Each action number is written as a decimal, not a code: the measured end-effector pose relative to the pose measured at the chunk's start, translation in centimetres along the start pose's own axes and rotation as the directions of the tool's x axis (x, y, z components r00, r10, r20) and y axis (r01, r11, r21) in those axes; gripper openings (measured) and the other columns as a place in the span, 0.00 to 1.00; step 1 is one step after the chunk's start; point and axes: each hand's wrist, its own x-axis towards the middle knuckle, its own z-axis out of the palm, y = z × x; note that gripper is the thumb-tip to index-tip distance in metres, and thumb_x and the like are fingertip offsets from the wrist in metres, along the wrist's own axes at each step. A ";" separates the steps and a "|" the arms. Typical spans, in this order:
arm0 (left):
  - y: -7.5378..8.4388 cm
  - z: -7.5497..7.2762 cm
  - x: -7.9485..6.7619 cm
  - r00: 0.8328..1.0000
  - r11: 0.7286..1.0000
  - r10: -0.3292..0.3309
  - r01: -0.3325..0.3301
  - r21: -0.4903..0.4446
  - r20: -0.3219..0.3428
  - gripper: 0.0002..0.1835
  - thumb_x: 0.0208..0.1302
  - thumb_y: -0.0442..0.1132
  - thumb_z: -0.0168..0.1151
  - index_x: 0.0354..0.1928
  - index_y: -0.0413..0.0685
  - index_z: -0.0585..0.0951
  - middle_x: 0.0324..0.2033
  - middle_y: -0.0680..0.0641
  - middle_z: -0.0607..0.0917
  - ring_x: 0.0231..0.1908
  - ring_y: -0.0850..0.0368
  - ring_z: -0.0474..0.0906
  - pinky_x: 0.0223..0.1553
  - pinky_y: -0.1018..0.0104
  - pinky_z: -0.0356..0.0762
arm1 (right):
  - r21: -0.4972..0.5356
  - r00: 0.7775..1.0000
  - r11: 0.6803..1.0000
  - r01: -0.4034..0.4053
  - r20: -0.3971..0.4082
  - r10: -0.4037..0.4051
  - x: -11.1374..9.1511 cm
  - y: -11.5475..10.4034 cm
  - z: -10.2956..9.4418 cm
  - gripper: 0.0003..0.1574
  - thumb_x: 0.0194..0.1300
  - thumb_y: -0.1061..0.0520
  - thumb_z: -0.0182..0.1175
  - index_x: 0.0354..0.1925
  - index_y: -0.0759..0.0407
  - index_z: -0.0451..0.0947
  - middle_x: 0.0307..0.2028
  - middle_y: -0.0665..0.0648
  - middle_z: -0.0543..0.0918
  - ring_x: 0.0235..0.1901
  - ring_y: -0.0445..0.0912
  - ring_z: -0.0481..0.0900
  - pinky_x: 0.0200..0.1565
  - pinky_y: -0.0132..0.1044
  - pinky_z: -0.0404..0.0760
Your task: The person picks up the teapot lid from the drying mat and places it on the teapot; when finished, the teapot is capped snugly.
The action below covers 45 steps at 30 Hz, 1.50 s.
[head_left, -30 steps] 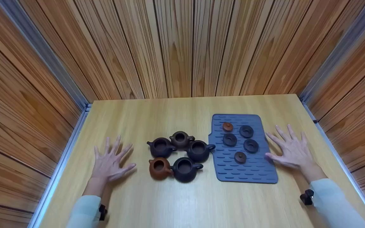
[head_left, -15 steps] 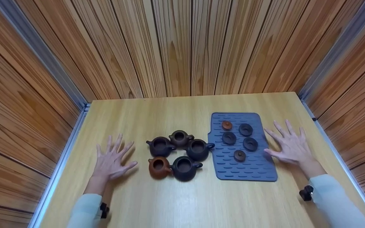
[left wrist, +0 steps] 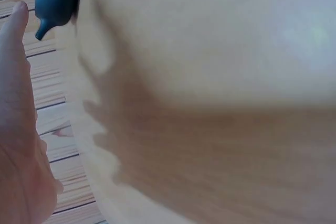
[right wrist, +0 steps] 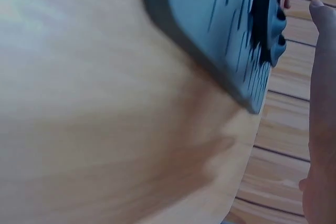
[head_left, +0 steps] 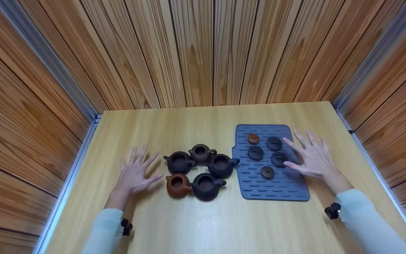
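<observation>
My left hand (head_left: 137,174) hovers over the table with fingers spread, left of a loose cluster of several lidless teapots. The reddish-brown teapot (head_left: 175,192) and a black teapot (head_left: 177,170) are closest to it. Behind stands a small dark brown teapot (head_left: 200,161); two more black teapots sit to the right. My right hand (head_left: 312,158) is spread over the right edge of a grey mat (head_left: 273,192), holding nothing. Its thumb points at a black round lid (head_left: 277,159). Also on the mat lie a reddish lid (head_left: 253,138), a brown lid (head_left: 267,172) and two other black lids.
The wooden table (head_left: 203,229) is bounded by plank walls (head_left: 199,63) at the back and both sides, with metal rails (head_left: 72,165) along the side edges. One black teapot's handle (head_left: 235,161) reaches over the mat's left edge.
Both hands have moved inward: the left to the right towards the teapots, the right to the left over the mat's edge. Teapots and lids stay put.
</observation>
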 end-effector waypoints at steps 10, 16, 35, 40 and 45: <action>0.8 1.1 1.3 0.998 0.917 -0.039 0.055 -0.396 0.047 0.49 0.73 0.58 0.74 0.90 0.58 0.63 0.92 0.35 0.52 0.90 0.21 0.39 0.82 0.12 0.43 | 0.228 0.998 0.972 -0.050 0.037 0.042 1.1 -2.5 -0.3 0.54 0.73 0.31 0.71 0.87 0.41 0.65 0.91 0.67 0.55 0.85 0.79 0.57 0.72 0.89 0.66; 1.1 1.5 2.1 0.998 0.789 -0.050 0.068 -0.610 0.046 0.50 0.70 0.46 0.80 0.88 0.50 0.65 0.91 0.34 0.54 0.91 0.27 0.46 0.88 0.24 0.44 | 0.472 0.996 0.878 -0.086 0.051 0.071 1.2 -3.0 0.2 0.45 0.77 0.43 0.72 0.84 0.50 0.71 0.89 0.71 0.56 0.86 0.80 0.54 0.74 0.90 0.59; 2.7 2.9 4.2 0.995 0.508 -0.052 0.099 -0.856 0.084 0.40 0.69 0.26 0.77 0.81 0.36 0.73 0.87 0.32 0.64 0.81 0.29 0.68 0.72 0.49 0.85 | 0.812 0.990 0.575 -0.095 0.014 0.143 0.4 -2.2 3.2 0.28 0.75 0.66 0.72 0.69 0.69 0.83 0.69 0.71 0.78 0.60 0.36 0.78 0.58 0.21 0.79; 2.7 3.1 4.6 0.997 0.552 -0.036 0.078 -0.830 0.070 0.37 0.68 0.26 0.77 0.78 0.34 0.77 0.77 0.30 0.78 0.75 0.32 0.75 0.73 0.59 0.78 | 0.802 0.989 0.585 -0.119 0.043 0.142 0.4 -2.4 3.5 0.25 0.76 0.65 0.72 0.67 0.68 0.85 0.66 0.69 0.79 0.58 0.38 0.77 0.55 0.22 0.78; 2.6 3.2 4.7 0.998 0.587 -0.021 0.064 -0.807 0.064 0.34 0.68 0.28 0.78 0.75 0.34 0.79 0.70 0.30 0.83 0.73 0.35 0.79 0.78 0.52 0.72 | 0.804 0.988 0.579 -0.137 0.067 0.140 0.5 -2.2 3.6 0.21 0.76 0.64 0.72 0.64 0.68 0.87 0.63 0.69 0.81 0.57 0.32 0.76 0.55 0.21 0.78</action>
